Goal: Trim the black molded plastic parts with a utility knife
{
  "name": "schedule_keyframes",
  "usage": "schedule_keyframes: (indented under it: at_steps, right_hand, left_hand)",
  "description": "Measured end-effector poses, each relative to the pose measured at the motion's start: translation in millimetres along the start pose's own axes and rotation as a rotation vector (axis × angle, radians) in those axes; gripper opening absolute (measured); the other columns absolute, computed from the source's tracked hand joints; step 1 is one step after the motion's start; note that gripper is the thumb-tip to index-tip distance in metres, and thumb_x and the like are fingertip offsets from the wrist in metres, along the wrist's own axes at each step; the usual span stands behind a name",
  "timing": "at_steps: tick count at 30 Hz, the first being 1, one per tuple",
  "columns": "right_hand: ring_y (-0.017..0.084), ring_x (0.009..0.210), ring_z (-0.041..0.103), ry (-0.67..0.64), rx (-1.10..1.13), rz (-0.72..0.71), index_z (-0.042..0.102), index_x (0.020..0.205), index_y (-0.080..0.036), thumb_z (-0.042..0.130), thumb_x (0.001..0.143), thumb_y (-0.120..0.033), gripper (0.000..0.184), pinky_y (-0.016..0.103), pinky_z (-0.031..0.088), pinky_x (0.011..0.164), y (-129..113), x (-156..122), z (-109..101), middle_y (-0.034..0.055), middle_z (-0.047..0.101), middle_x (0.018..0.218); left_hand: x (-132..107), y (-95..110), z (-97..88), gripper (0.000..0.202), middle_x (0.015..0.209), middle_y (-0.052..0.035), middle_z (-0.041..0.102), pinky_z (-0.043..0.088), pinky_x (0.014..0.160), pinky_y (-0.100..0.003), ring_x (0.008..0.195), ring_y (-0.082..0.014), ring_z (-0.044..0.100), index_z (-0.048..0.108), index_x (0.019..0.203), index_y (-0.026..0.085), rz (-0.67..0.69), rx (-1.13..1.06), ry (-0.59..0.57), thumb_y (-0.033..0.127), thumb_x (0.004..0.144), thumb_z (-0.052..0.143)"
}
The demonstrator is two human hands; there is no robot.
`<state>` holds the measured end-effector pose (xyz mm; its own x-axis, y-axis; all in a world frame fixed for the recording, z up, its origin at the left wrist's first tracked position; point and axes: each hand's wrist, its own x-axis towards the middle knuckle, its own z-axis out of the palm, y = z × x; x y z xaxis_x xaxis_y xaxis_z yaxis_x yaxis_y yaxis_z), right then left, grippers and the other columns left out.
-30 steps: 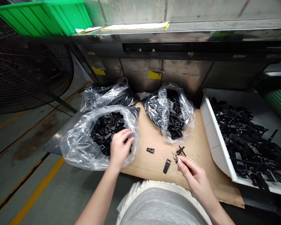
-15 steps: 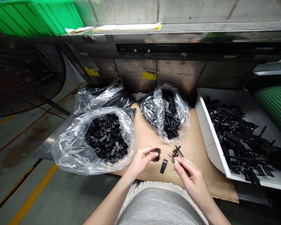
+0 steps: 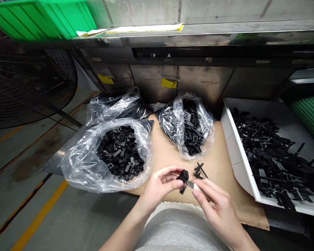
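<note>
Between the thumb and fingers of my left hand [image 3: 162,184] is a small black plastic part [image 3: 183,175], held above the cardboard. My right hand [image 3: 216,198] grips a knife [image 3: 195,186] with a pale handle, and its blade tip meets or nearly meets the part's edge. Another black plastic piece [image 3: 182,191] lies on the cardboard below, mostly hidden by my left hand and the held part. Just beyond my hands are thin black plastic sprue scraps [image 3: 199,170].
Clear plastic bags of black parts stand at left [image 3: 75,170] and centre back [image 3: 181,139]. To the right is a white bin [image 3: 240,164] heaped with black pieces. Cardboard [image 3: 162,150] covers the work surface. A large fan [image 3: 28,83] stands at far left, under a green crate [image 3: 42,19].
The black part in my left hand has turned and moved right. My right hand has brought the knife blade up to it. The view has shifted slightly.
</note>
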<state>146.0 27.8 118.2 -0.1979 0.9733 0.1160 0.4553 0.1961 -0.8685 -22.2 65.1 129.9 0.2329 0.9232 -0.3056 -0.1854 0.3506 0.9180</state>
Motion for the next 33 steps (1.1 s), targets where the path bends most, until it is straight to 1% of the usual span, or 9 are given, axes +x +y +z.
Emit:
schedule_keyframes:
  at_steps: [2,5,12,15,19,25,29,31,33]
  right_hand:
    - [0.016,0.074,0.057,0.015,0.019,0.008,0.06,0.092,-0.019,0.044,0.085,-0.027,0.019,0.023,0.044,0.061,-1,0,-4,0.0058,0.06,0.081]
    - [0.016,0.069,0.056,0.021,-0.01,0.038,0.06,0.092,-0.019,0.043,0.086,-0.028,0.021,0.024,0.043,0.061,-2,0,-6,0.0055,0.059,0.078]
    - [0.015,0.066,0.054,0.029,-0.066,0.026,0.06,0.097,-0.018,0.042,0.086,-0.026,0.022,0.024,0.042,0.059,-1,1,-2,0.0042,0.057,0.074]
    - [0.015,0.072,0.056,0.001,-0.031,0.014,0.06,0.099,-0.019,0.043,0.086,-0.025,0.022,0.023,0.043,0.063,-3,0,-3,0.0047,0.058,0.079]
    - [0.017,0.078,0.056,0.001,-0.016,0.007,0.059,0.1,-0.019,0.042,0.086,-0.024,0.022,0.024,0.043,0.067,-7,-3,-2,0.0052,0.058,0.079]
    - [0.015,0.069,0.055,0.077,-0.07,-0.018,0.059,0.096,-0.017,0.043,0.086,-0.022,0.02,0.024,0.043,0.063,-3,-2,-1,0.0052,0.058,0.078]
    - [0.017,0.071,0.056,0.227,-0.128,0.084,0.061,0.088,-0.017,0.044,0.085,-0.028,0.02,0.026,0.041,0.061,11,3,-13,0.0058,0.059,0.076]
    - [0.016,0.067,0.055,0.276,-0.055,0.112,0.059,0.092,-0.018,0.043,0.086,-0.03,0.02,0.025,0.042,0.06,14,4,-20,0.0043,0.059,0.074]
    - [0.014,0.061,0.053,0.23,0.06,0.119,0.056,0.095,-0.02,0.039,0.087,-0.03,0.021,0.024,0.042,0.056,10,3,-23,0.0024,0.058,0.071]
  left_hand:
    - [-1,1,1.3,0.025,0.077,-0.0029,0.07,0.051,0.07,-0.03,0.066,-0.0165,0.064,0.067,0.085,0.016,-0.049,-0.046,-0.006,0.012,0.06,0.071]
    - [-3,1,2.6,0.025,0.082,-0.004,0.07,0.049,0.077,-0.032,0.076,-0.0189,0.064,0.068,0.083,0.017,-0.046,0.013,0.012,0.013,0.059,0.072]
    - [-10,3,2.8,0.019,0.087,-0.0024,0.069,0.048,0.079,-0.029,0.083,-0.0196,0.062,0.069,0.082,0.021,0.142,0.282,0.043,0.016,0.064,0.07]
    - [-10,2,1.4,0.018,0.091,0.0,0.068,0.047,0.078,-0.025,0.085,-0.017,0.061,0.067,0.088,0.024,0.202,0.311,0.027,0.016,0.073,0.062]
    - [-9,0,-0.9,0.018,0.093,0.0016,0.067,0.046,0.079,-0.022,0.088,-0.0157,0.059,0.066,0.089,0.026,0.237,0.31,0.018,0.016,0.075,0.061]
    - [-10,5,-0.1,0.017,0.09,0.0008,0.067,0.045,0.077,-0.022,0.084,-0.016,0.06,0.067,0.089,0.025,0.288,0.357,-0.022,0.016,0.077,0.059]
    - [-12,8,0.5,0.015,0.087,-0.0005,0.068,0.046,0.075,-0.023,0.082,-0.0174,0.06,0.067,0.088,0.023,0.304,0.402,-0.054,0.018,0.076,0.059]
    - [-12,8,0.5,0.015,0.089,-0.0016,0.068,0.046,0.076,-0.024,0.083,-0.018,0.06,0.067,0.089,0.021,0.318,0.423,-0.021,0.018,0.077,0.059]
    - [-12,8,1.0,0.015,0.09,-0.002,0.067,0.046,0.076,-0.024,0.085,-0.0177,0.059,0.066,0.091,0.02,0.344,0.449,-0.017,0.018,0.078,0.058]
